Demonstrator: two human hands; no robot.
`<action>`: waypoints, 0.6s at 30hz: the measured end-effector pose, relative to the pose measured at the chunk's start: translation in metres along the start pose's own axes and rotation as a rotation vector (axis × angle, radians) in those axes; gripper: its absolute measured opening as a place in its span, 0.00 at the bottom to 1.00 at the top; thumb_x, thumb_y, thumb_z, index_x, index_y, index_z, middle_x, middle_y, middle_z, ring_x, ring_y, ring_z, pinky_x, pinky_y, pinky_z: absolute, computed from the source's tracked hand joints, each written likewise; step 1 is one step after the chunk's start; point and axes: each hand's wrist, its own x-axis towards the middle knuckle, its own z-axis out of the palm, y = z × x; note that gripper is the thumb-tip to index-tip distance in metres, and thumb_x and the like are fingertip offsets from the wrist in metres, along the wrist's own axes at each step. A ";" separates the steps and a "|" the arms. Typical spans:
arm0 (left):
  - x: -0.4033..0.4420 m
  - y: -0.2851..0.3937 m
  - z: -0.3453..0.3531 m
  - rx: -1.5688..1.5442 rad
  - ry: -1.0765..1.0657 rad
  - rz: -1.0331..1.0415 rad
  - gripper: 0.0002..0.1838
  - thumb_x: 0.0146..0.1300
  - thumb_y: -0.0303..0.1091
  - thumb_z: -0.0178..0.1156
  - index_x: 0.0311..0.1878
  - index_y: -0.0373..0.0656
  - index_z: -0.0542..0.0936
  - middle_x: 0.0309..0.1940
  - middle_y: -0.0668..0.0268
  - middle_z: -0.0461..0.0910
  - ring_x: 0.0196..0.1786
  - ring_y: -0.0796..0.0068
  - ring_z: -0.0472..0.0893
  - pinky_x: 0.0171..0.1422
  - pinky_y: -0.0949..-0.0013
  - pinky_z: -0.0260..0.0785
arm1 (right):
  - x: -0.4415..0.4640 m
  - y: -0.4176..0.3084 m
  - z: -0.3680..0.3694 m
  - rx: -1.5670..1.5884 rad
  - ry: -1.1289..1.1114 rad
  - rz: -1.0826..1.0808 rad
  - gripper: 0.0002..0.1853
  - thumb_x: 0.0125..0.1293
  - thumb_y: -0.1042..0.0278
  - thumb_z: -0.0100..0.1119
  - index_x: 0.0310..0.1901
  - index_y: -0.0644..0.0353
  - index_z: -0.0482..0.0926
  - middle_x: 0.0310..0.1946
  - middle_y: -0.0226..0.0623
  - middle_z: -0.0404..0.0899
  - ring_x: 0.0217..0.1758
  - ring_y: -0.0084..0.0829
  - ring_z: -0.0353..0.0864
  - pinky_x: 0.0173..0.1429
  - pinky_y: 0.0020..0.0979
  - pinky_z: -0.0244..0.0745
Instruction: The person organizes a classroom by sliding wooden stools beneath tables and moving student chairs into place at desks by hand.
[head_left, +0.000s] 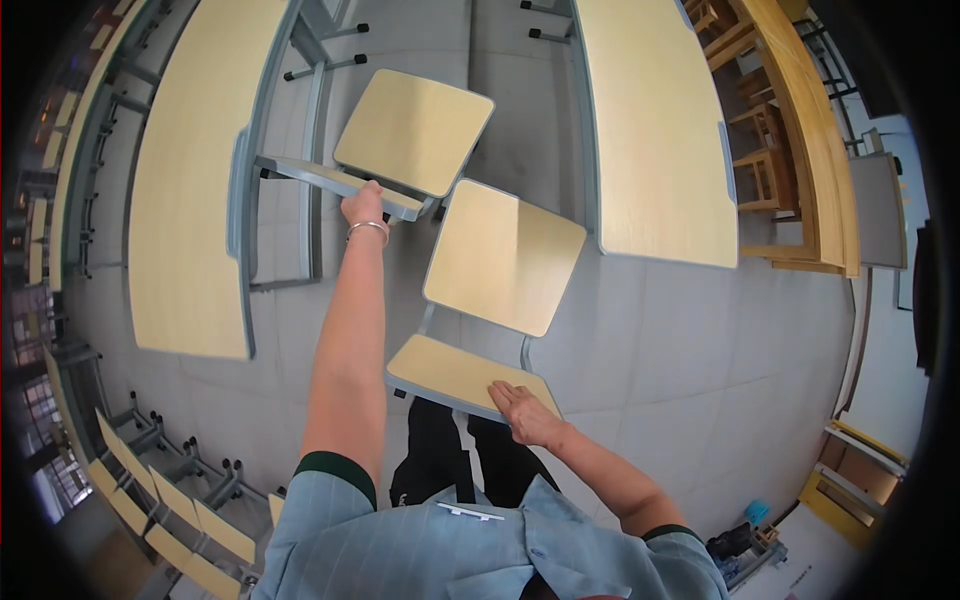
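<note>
Two chairs with pale wood seats and grey edging stand on the floor before me. My left hand [364, 203], with a bangle at the wrist, grips the top edge of the farther chair's backrest [325, 179], beside its seat [415, 130]. Closer to my body, my right hand [525, 413] rests on the backrest [450, 373] of the nearer chair, fingers on its wood face and the thumb side hidden. That chair's seat [505, 257] lies just beyond the backrest, its corner close to the farther seat.
Long pale desks stand on the left [190, 200] and right [655, 140]. A wooden table [815, 140] with wooden stools is farther right. Several chairs [170, 510] stand at lower left. A blue object [756, 511] and dark items are at lower right.
</note>
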 end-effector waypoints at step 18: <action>0.220 0.142 0.233 0.090 -0.053 0.119 0.21 0.47 0.24 0.59 0.48 0.29 0.73 0.43 0.55 0.77 0.44 0.60 0.78 0.49 0.57 0.69 | 0.326 0.006 -0.116 0.126 0.075 0.179 0.43 0.40 0.74 0.62 0.59 0.87 0.55 0.59 0.73 0.60 0.65 0.61 0.62 0.66 0.46 0.61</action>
